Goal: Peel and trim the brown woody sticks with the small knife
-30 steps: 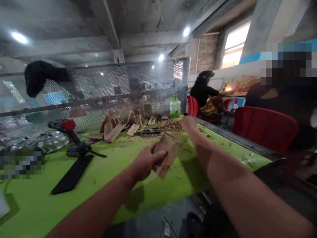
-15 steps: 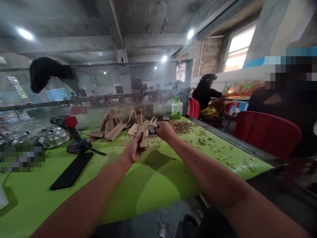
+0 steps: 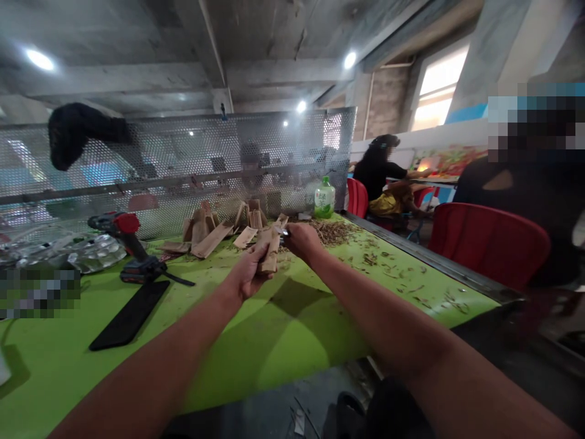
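My left hand (image 3: 247, 274) is closed round a strip of brown bark-like material (image 3: 271, 251), held upright above the green table (image 3: 283, 329). My right hand (image 3: 301, 241) is closed on a small metal tool, likely scissors (image 3: 283, 231), whose tip touches the top of the strip. Just behind the hands lie more brown strips (image 3: 214, 235) and a heap of brown shavings (image 3: 336, 231).
A red cordless drill (image 3: 130, 244) and a flat black piece (image 3: 130, 314) lie at the left. A green bottle (image 3: 324, 199) stands by the perforated metal screen (image 3: 183, 164). Red chairs (image 3: 489, 244) line the right edge, with other people seated beyond.
Both hands reached forward from near my body to the far middle of the table. My right hand took hold of the metal tool and brought it against the strip.
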`<state>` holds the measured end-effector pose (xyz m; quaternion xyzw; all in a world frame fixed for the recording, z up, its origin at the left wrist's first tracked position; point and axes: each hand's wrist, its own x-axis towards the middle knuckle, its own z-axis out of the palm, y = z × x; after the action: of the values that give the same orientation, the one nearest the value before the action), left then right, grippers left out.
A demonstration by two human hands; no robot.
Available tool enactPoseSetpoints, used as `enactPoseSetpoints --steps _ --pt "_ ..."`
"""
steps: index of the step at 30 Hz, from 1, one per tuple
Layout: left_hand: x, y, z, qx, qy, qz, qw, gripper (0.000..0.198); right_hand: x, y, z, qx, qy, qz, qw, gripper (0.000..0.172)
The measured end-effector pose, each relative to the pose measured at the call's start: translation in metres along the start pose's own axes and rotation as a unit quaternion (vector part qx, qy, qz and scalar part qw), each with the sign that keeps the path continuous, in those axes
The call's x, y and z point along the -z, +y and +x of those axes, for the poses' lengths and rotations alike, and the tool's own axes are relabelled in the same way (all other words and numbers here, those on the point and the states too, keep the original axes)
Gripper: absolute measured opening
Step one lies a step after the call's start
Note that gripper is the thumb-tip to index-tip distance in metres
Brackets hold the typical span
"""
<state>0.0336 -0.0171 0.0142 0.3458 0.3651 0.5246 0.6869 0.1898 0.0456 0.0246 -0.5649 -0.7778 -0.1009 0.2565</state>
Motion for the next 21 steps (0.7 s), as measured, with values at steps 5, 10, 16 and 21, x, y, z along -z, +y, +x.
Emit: enactPoseSetpoints --steps 5,10,16,21 --pt "-0.014 -0.012 -0.023 -0.016 -0.014 0.073 0.997 0.016 -0.003 0.040 0.013 -0.096 -0.019 0.032 0.995 0.031" --pt "-0.031 -0.038 -0.049 -0.025 -0.186 0.128 0.974 0.043 0.005 0.111 0.017 -0.350 0.058 0.052 0.933 0.040" --pt "-0.002 -0.013 -0.004 -0.032 0.009 0.004 0.999 0.019 -0.003 0.057 0.017 -0.163 0.087 0.083 0.979 0.037" --pt "0.011 -0.005 0.005 -0.051 0.033 0.009 0.998 0.017 -0.008 0.020 0.006 -0.044 0.053 0.052 0.996 0.032"
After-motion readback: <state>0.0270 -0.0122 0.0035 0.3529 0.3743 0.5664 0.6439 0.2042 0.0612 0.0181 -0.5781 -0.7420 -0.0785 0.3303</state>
